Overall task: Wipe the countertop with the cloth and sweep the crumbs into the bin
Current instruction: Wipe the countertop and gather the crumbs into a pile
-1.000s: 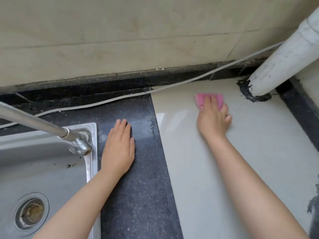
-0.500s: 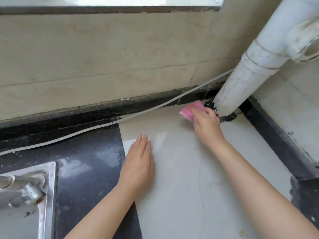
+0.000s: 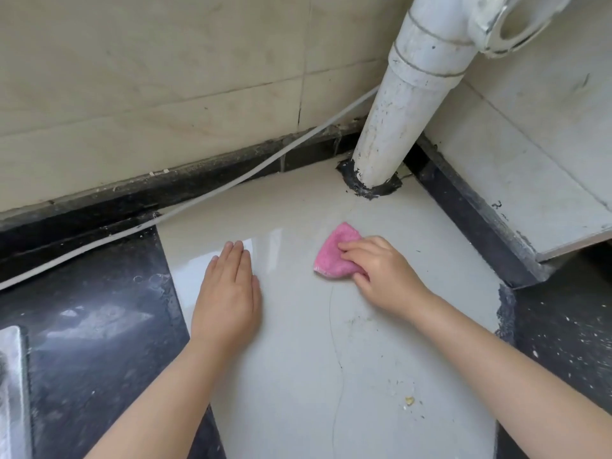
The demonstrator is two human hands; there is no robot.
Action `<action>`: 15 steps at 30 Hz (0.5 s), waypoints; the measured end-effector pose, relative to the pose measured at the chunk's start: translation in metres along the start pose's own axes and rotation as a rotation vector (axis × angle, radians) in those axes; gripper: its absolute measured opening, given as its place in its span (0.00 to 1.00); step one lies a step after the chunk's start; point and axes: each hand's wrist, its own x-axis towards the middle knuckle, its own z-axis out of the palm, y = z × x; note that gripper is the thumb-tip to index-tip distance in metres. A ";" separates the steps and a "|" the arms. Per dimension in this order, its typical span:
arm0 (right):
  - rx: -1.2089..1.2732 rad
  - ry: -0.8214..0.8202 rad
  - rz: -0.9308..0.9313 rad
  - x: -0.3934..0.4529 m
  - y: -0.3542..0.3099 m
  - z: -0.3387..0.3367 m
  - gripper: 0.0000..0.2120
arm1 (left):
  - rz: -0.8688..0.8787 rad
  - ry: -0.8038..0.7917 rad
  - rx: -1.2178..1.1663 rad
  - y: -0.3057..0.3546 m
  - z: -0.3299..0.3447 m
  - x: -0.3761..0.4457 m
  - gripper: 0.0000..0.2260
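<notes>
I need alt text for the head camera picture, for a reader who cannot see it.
A person's right hand presses a pink cloth onto a pale countertop, while the left hand rests flat beside it. A white pipe rises from the corner behind, and crumbs lie near the right forearm.

The pink cloth [image 3: 334,255] has been drawn back from the pipe base [image 3: 372,187] by the right hand [image 3: 381,273]; the left hand [image 3: 228,293] has been shifted fully onto the pale countertop [image 3: 298,376]

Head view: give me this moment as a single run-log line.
stage: wiping | right hand: grips pink cloth on pale countertop | left hand: flat on countertop | crumbs: unswept, near front | bin: not visible
</notes>
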 end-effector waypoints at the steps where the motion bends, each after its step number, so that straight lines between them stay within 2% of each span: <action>1: 0.019 -0.014 -0.015 -0.008 0.002 -0.004 0.17 | -0.001 0.008 0.000 0.000 0.000 0.000 0.21; 5: 0.098 0.018 -0.035 0.013 0.006 -0.029 0.21 | -0.006 0.020 0.018 0.000 0.001 0.000 0.20; 7: 0.061 0.060 -0.041 0.048 0.004 -0.031 0.18 | -0.008 0.020 0.030 0.000 0.003 0.001 0.20; 10: -0.050 0.002 0.025 0.104 -0.002 -0.023 0.15 | -0.005 0.032 0.031 -0.001 0.003 0.001 0.21; 15: -0.062 -0.167 0.104 0.128 -0.004 0.002 0.19 | 0.002 0.006 0.015 -0.003 0.003 0.002 0.21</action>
